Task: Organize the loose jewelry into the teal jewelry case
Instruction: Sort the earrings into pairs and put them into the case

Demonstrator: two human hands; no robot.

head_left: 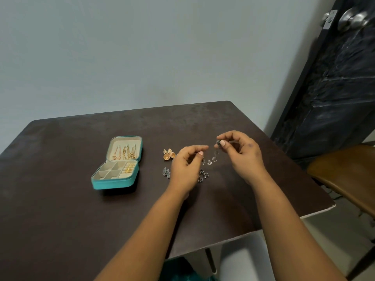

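Note:
The teal jewelry case (113, 182) lies open on the left of the dark table (60, 179), with gold chains in its lid and gold pieces in a right-hand compartment. My right hand (241, 153) pinches a small dark silver earring (218, 142) above the table. To its left, my left hand (186, 165) is lifted with thumb and forefinger pinched together; what they hold is too small to tell. Gold dome earrings (169, 154) and silver earrings (166, 172) lie left of my left hand. More silver pieces (204, 175) rest between my hands.
A grey wall stands behind the table. A dark door (334, 88) with metal knobs is at the right. A brown chair seat (345, 179) sits by the table's right edge.

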